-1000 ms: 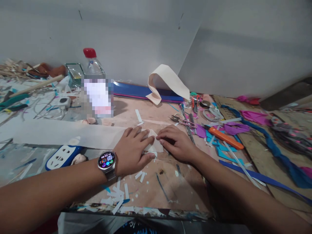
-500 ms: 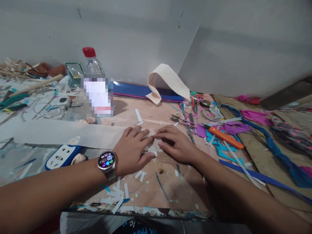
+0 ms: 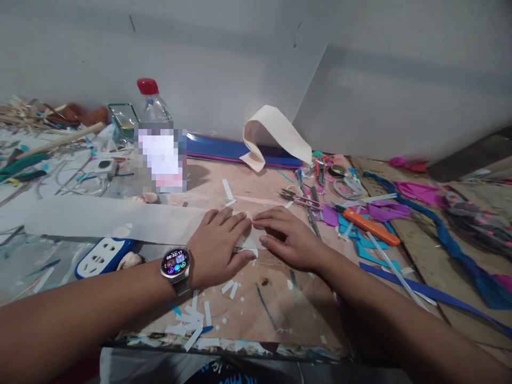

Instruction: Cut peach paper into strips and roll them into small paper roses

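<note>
A long white strip [image 3: 104,218], paper or thin fabric, lies flat across the table from the left. My left hand [image 3: 220,240], with a smartwatch [image 3: 176,265] on its wrist, rests palm down on the strip's right part, fingers stretched out and thumb apart. Facing it, my right hand [image 3: 288,237] lies at the strip's right end with its fingers slightly bent. A gap shows between its thumb and forefinger, and nothing is visible in it. The strip's end is partly covered by both hands.
A cream curled strip [image 3: 276,125] stands by the wall behind. Thread snips [image 3: 300,197], an orange cutter [image 3: 372,226] and coloured scraps lie to the right. On the left are a power strip [image 3: 104,257], a blurred phone screen [image 3: 164,160] and a red-capped bottle [image 3: 156,106]. White slips [image 3: 194,317] lie in front.
My right fingertips have shifted slightly on the strip's end, and my left forefinger has drawn in a little. The strip and surrounding things stay in place.
</note>
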A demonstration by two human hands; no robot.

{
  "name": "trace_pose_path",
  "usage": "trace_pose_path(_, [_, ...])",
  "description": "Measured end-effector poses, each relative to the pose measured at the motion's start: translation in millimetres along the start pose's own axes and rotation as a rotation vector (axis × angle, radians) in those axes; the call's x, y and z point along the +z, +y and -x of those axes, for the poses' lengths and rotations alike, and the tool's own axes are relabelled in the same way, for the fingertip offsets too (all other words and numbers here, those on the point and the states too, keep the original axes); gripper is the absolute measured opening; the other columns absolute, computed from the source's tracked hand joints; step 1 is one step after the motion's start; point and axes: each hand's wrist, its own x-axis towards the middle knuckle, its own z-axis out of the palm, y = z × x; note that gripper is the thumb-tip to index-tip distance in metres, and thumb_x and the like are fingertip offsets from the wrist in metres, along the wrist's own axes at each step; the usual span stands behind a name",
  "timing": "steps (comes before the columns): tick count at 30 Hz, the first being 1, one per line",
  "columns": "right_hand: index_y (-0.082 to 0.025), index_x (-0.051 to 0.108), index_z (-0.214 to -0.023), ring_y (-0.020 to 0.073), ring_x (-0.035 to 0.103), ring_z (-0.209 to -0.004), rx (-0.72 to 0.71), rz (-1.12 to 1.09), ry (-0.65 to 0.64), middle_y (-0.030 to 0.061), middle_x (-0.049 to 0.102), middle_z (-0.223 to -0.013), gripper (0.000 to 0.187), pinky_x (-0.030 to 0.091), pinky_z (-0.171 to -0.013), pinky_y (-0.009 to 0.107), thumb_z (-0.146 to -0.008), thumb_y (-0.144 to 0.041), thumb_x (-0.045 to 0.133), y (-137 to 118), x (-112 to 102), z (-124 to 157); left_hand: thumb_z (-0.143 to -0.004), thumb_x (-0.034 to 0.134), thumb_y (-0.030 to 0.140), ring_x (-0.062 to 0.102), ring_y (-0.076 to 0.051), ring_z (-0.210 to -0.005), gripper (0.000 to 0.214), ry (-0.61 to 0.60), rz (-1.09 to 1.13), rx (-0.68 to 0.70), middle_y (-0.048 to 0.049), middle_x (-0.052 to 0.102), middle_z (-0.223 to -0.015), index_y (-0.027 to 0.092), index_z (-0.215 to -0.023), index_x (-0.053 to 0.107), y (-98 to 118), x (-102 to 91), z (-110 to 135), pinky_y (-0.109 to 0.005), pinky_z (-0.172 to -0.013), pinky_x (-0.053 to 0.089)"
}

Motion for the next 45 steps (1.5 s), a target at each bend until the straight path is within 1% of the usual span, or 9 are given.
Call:
trace_pose_path(3, [-0.023,0.067,-0.127,0.0274,0.062,-0.118,-0.008,0.005,0.004,0.0113,0.071,-0.125,0.032,0.049,-0.104,0.050,-0.095,-0.029,0.065,-0.2,0.0,0.2,-0.097,0.049,0.058,0.042,-0.037,-0.142,0.050,0.013,0.013,-0.013,-0.0095,0.057,-0.149,0.020,-0.129,0.059,-0.7,1.6,-0.3,-0.057,-0.114,0.032])
trace_pose_path(6, [-0.022,0.064,-0.129,0.0270,0.063,-0.113,0.037,0.004,0.002,0.0111,0.072,-0.120,0.036,0.051,-0.099,0.048,-0.094,-0.029,0.066,-1.6,-0.4,0.4,-0.097,0.050,0.058,0.042,-0.037,-0.142,0.050,0.015,0.005,-0.010,-0.0107,0.056,-0.150,0.019,-0.126,0.059,-1.2,2.5,-0.6,-0.058,-0.114,0.031])
trace_pose_path(9, [-0.023,0.063,-0.128,0.0265,0.062,-0.111,0.078,-0.011,-0.004,0.0105,0.072,-0.120,0.035,0.052,-0.096,0.047,-0.094,-0.028,0.066,-2.5,-0.7,0.9,-0.097,0.050,0.057,0.043,-0.037,-0.141,0.050,0.017,0.005,-0.009,-0.0117,0.058,-0.147,0.019,-0.128,0.058,-0.7,1.7,-1.0,-0.058,-0.113,0.033])
trace_pose_path(16, [-0.024,0.065,-0.124,0.0271,0.060,-0.118,0.042,0.017,0.000,0.0089,0.071,-0.128,0.029,0.049,-0.103,0.050,-0.095,-0.027,0.065,0.6,1.1,1.3,-0.098,0.048,0.058,0.043,-0.037,-0.141,0.048,-0.007,-0.005,0.012,-0.0072,0.053,-0.153,0.024,-0.131,0.058,-0.5,-1.4,-0.5,-0.059,-0.112,0.033])
trace_pose_path(22, [-0.023,0.063,-0.129,0.0271,0.062,-0.114,0.134,0.032,0.041,0.0107,0.071,-0.122,0.034,0.052,-0.098,0.048,-0.096,-0.030,0.064,0.2,0.3,1.9,-0.098,0.049,0.058,0.042,-0.037,-0.142,0.053,-0.003,-0.005,0.018,-0.0078,0.053,-0.153,0.025,-0.139,0.054,-0.8,0.2,0.2,-0.058,-0.112,0.034])
trace_pose_path(29, [-0.025,0.064,-0.128,0.0270,0.061,-0.115,0.082,0.035,0.016,0.0086,0.072,-0.125,0.032,0.050,-0.101,0.050,-0.097,-0.027,0.062,-0.4,-0.3,0.5,-0.098,0.048,0.059,0.042,-0.037,-0.141,0.054,0.002,-0.011,0.019,-0.0080,0.053,-0.153,0.024,-0.137,0.055,-1.4,1.0,-0.3,-0.059,-0.112,0.034])
trace_pose_path(34, [-0.025,0.066,-0.127,0.0266,0.060,-0.112,0.079,0.014,-0.003,0.0083,0.074,-0.121,0.031,0.051,-0.099,0.049,-0.096,-0.026,0.062,-1.4,-0.4,0.4,-0.098,0.047,0.059,0.042,-0.037,-0.141,0.054,0.003,-0.014,0.020,-0.0081,0.053,-0.153,0.023,-0.138,0.055,-1.0,0.8,-0.6,-0.058,-0.112,0.034])
trace_pose_path(40, [-0.024,0.072,-0.119,0.0261,0.062,-0.114,0.049,0.014,0.004,0.0085,0.074,-0.125,0.024,0.051,-0.102,0.051,-0.097,-0.024,0.061,-0.3,0.8,0.2,-0.098,0.048,0.059,0.042,-0.037,-0.142,0.055,-0.002,-0.005,0.018,-0.0086,0.053,-0.153,0.023,-0.140,0.054,-1.5,0.1,-0.7,-0.058,-0.113,0.034])
trace_pose_path(45, [-0.024,0.073,-0.118,0.0269,0.063,-0.114,0.041,0.029,0.016,0.0094,0.075,-0.125,0.024,0.052,-0.100,0.053,-0.097,-0.025,0.061,-0.7,0.5,-0.2,-0.098,0.048,0.058,0.043,-0.037,-0.141,0.054,0.008,-0.002,0.020,-0.0088,0.054,-0.152,0.024,-0.139,0.054,-1.1,0.6,-0.2,-0.058,-0.112,0.034])
